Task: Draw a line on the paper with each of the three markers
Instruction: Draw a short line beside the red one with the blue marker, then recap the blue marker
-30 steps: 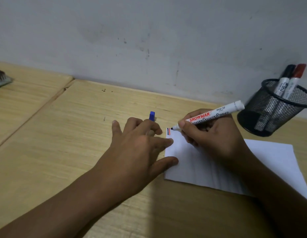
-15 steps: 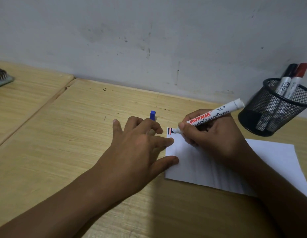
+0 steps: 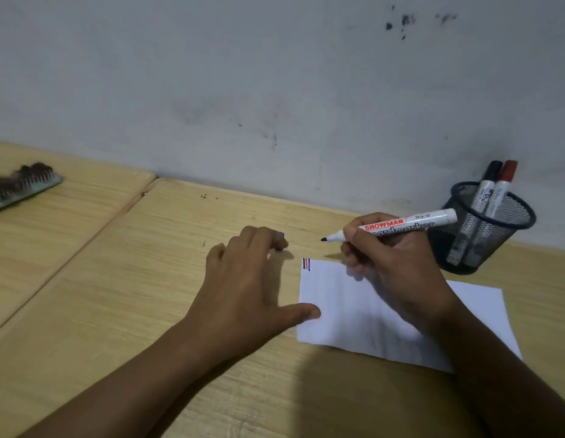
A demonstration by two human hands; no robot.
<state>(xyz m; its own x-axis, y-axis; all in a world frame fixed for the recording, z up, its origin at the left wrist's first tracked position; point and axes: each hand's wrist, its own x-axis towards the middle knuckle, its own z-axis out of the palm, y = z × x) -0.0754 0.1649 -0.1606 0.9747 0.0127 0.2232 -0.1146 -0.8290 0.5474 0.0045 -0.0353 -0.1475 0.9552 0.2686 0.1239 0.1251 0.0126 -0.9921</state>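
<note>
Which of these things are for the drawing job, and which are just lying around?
For the job:
- paper with three short lines
- uncapped marker in the right hand
- two markers in the mesh cup
- blue cap by the left hand

Lying about:
- brush at far left

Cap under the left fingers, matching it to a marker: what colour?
Blue cap, head view.

Hairbrush (image 3: 20, 184) lies far left on wooden table (image 3: 116, 295).

uncapped marker (image 3: 401, 225) above paper (image 3: 353, 311), 3 lines (image 3: 306, 264)
</note>
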